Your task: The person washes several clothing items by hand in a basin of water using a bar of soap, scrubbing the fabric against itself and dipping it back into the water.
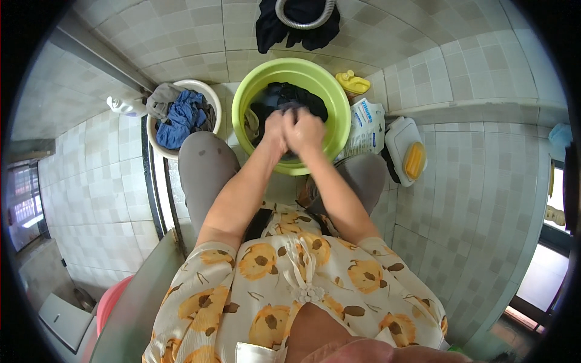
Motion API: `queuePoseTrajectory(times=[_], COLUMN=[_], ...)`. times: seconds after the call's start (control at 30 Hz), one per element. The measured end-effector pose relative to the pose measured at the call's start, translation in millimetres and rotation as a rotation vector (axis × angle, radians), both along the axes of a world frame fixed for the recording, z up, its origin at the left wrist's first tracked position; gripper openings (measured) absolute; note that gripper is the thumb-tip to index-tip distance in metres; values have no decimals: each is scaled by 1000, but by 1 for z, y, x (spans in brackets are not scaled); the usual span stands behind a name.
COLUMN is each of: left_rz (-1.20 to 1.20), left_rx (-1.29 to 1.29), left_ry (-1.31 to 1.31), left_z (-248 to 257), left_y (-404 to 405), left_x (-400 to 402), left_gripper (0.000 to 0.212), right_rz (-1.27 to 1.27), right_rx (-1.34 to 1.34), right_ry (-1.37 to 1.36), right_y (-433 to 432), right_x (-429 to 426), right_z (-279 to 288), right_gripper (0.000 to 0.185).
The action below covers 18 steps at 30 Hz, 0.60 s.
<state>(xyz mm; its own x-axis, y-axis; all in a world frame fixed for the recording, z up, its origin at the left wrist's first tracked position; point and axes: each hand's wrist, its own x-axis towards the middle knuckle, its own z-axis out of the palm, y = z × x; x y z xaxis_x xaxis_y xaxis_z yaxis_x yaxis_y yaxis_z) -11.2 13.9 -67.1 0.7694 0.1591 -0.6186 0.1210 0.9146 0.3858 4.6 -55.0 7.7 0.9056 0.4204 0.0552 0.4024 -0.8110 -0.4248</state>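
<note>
A large yellow-green plastic basin (335, 131) stands on the floor between my knees. Dark wet clothes (302, 96) lie in it, with a beige piece of cloth (251, 124) at its left side. My left hand (276, 129) and my right hand (305, 129) are pressed together over the basin. Both are closed on a dark garment (294, 106), most of which is hidden beneath them. The right hand is slightly blurred.
At left, a white basin (217, 97) holds blue and grey clothes (181, 115), beside a white bottle (125, 107). Right of the green basin are a yellow bottle (353, 83), a printed white bag (366, 125) and a white box (399, 131) with a yellow brush or soap (414, 159). A metal hose (313, 23) hangs ahead.
</note>
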Motion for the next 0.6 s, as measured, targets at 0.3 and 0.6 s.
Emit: queuePoseTrajectory(times=[0.3, 0.6], left_rz=[-151, -483], left_rx=[180, 1476], left_ry=[-81, 224], left_z=[71, 22], left_y=[16, 43], left_x=[-7, -12], left_gripper=[25, 40], right_rz=[-534, -197], right_rx=[1168, 683], right_ry=[860, 344], right_y=[-65, -118], right_x=[85, 102], right_z=[-30, 20], right_gripper=[51, 39])
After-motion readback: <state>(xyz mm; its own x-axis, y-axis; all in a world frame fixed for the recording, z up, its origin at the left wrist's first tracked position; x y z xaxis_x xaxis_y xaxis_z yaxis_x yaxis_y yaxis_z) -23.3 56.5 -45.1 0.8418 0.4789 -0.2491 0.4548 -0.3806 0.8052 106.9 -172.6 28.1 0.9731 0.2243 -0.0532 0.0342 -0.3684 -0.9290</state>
